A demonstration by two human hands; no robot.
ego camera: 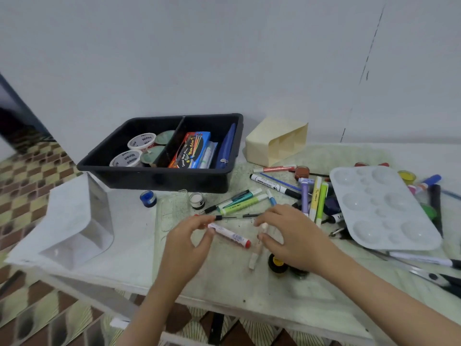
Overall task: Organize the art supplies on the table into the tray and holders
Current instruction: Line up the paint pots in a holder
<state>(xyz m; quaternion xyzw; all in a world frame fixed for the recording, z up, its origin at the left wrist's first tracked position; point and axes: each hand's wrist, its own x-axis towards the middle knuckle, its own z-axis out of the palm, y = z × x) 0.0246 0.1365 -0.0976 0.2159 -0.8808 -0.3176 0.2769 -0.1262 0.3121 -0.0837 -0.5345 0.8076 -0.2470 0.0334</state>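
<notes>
The left hand (pixel 189 243) and right hand (pixel 289 238) are hovering over the table (pixel 129 248).
The left hand is pinching a red-capped marker (pixel 230 234) by its end; the right hand's curled fingers are pinching a pale stick (pixel 258 248).

a plain white wall (pixel 224 58) stands behind the back edge of the surface (pixel 132 258). a thin dark broken line (pixel 369 53) runs down the wall on the right. past the left edge, the floor (pixel 27 178) has brown and yellow checked tiles. a dark opening (pixel 12 121) shows at the far left.
</notes>
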